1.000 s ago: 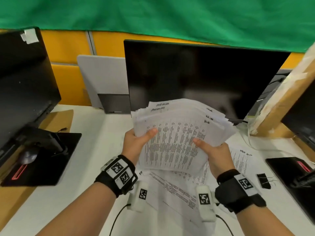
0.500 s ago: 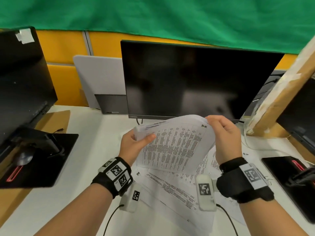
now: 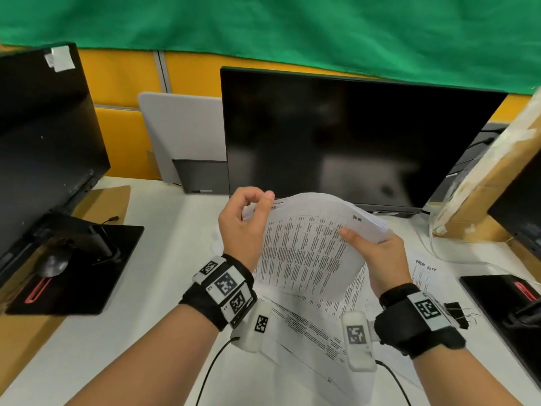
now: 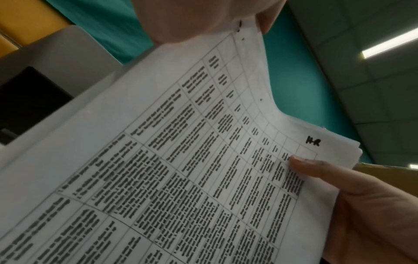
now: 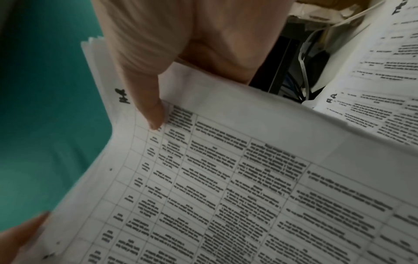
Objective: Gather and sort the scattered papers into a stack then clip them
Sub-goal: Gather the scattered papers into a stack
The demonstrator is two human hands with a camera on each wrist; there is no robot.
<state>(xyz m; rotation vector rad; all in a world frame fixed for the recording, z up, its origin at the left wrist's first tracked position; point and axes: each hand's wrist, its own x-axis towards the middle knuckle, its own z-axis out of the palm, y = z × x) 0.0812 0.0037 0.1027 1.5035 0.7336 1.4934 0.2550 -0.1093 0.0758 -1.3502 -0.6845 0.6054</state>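
A thick stack of printed papers is held up above the white desk, bowed over at its top. My left hand pinches the stack's top left corner, fingers curled. My right hand grips the right edge, thumb on the top sheet. The left wrist view shows the top sheet with the right thumb on it. In the right wrist view the thumb presses beside a handwritten mark. More loose sheets lie on the desk beneath. A black binder clip lies past my right wrist.
A dark monitor stands right behind the stack. Another monitor and its black base fill the left side. A cardboard box leans at the right, with a black base near the clip. Another printed sheet lies at the right.
My left hand has climbed from the stack's left edge to its top left corner. My right hand, which held the top right corner half a second ago, has dropped back to the right edge.
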